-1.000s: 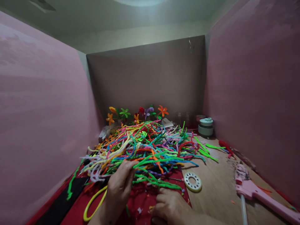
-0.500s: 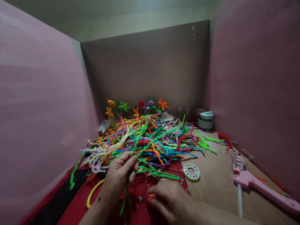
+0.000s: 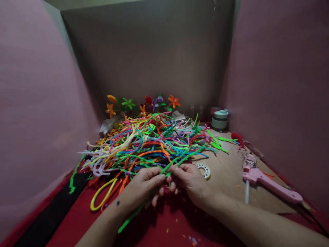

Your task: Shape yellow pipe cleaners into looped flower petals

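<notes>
Green pipe cleaners [image 3: 172,165] run between my two hands, crossing at the fingertips above the red cloth. My left hand [image 3: 147,185] pinches them between thumb and forefinger, and a green end [image 3: 128,221] sticks out below it toward me. From the right, my right hand [image 3: 189,180] grips the same green strands close to the left fingertips. How they cross is partly hidden by the fingers. Just beyond my hands lies a big heap of many-coloured pipe cleaners [image 3: 151,147]. A yellow pipe cleaner loop [image 3: 94,202] rests left of my left hand.
A pink glue gun [image 3: 267,183] with a glue stick lies on the brown board [image 3: 226,171] at the right. A white tape roll [image 3: 205,170] sits beside my right hand. Behind the heap stand pipe cleaner flowers [image 3: 174,101] and a lidded green container [image 3: 220,120].
My right hand has risen from the cloth to take hold of the green pipe cleaners beside my left hand. The strands have swung toward the right. The view has tilted down.
</notes>
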{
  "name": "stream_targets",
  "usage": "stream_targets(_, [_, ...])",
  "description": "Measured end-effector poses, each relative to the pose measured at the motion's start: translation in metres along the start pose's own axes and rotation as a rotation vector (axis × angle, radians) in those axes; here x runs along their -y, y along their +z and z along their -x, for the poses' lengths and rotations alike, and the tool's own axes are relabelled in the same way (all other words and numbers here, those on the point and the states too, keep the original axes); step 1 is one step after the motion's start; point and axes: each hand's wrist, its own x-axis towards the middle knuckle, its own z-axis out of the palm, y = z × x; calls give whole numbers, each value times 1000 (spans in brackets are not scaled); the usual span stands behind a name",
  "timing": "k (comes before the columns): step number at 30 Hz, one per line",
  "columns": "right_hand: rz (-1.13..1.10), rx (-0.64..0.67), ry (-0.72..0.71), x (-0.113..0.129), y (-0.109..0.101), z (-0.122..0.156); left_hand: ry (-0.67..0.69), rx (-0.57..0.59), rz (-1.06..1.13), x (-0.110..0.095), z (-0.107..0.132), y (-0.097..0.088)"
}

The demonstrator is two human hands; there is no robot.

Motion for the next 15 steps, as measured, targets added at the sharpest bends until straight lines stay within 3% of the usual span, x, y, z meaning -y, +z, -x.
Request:
stream_targets(6, [-4,-50,21,-2,-1,-1,-14,0,25,1,-2,-1])
stream_targets(15, [6,5,29,-1,-1,1,30,47,-123,7,-6,0])
